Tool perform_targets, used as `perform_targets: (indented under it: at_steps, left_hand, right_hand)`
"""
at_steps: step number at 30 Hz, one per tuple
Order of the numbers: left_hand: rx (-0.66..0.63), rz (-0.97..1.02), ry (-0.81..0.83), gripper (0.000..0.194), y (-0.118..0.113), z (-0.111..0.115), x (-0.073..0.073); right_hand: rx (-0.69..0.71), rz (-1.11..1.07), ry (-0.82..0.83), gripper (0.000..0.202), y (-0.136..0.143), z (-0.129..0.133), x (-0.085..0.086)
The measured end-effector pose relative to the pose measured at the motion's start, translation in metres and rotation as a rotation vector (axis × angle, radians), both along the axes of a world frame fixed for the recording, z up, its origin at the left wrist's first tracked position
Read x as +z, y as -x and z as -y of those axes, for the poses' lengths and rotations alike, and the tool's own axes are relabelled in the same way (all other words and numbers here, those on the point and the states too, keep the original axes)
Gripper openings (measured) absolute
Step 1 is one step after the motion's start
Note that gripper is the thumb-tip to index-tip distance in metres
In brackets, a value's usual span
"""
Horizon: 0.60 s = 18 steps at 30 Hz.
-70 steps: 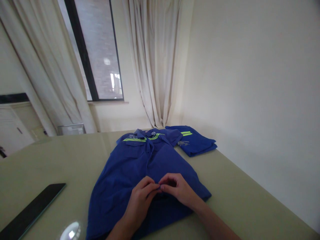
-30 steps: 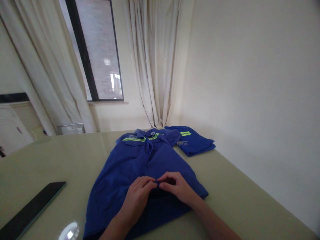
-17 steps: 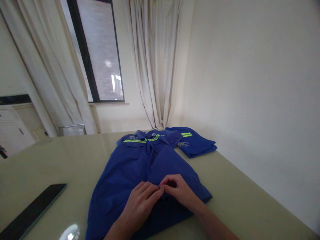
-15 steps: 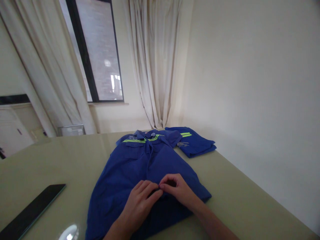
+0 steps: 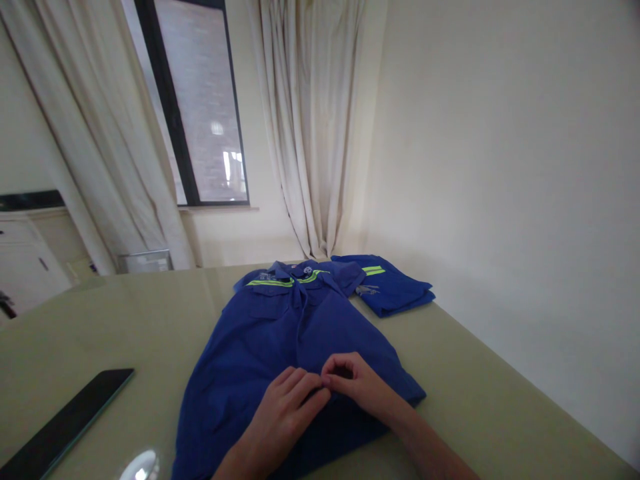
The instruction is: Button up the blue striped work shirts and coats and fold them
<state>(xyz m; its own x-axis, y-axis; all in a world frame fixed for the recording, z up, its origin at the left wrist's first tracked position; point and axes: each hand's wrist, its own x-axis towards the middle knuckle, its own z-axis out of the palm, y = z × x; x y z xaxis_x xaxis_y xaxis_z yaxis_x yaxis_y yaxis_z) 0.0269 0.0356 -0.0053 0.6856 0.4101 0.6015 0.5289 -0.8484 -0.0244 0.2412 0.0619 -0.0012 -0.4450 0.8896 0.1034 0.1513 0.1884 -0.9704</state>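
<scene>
The shirt (image 5: 280, 340) lies lengthwise on the bench (image 5: 160, 313), with the left hand (image 5: 287, 410) and right hand (image 5: 361, 385) at its near end. The second garment (image 5: 395, 290) lies beyond to the right, beside the shirt's far sleeve, and the slab (image 5: 70, 420) lies well to the left. Behind the bench is the window (image 5: 203, 100).

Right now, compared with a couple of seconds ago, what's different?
The left hand has shifted slightly toward the person and turned, showing more of its back. No letting go is visible. The right hand stays pinched at the front of the blue shirt; the folded blue garment and flat black object lie as before.
</scene>
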Motion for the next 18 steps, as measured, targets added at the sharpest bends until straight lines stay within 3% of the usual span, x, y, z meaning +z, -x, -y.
perform_targets:
  at_steps: [5, 11, 18]
  left_hand:
    - [-0.003, -0.021, 0.008, 0.018, -0.002, 0.001, 0.001]
    - [0.033, 0.017, 0.075, 0.018, 0.001, -0.004, -0.005]
    - [0.021, 0.119, 0.221, 0.014, 0.0, 0.001, 0.006]
  right_hand:
    - [0.024, 0.021, -0.012, 0.031, -0.003, 0.001, 0.001]
    - [-0.094, 0.031, -0.094, 0.033, 0.004, 0.001, -0.002]
    - [-0.123, -0.013, -0.083, 0.038, 0.007, -0.002, -0.005]
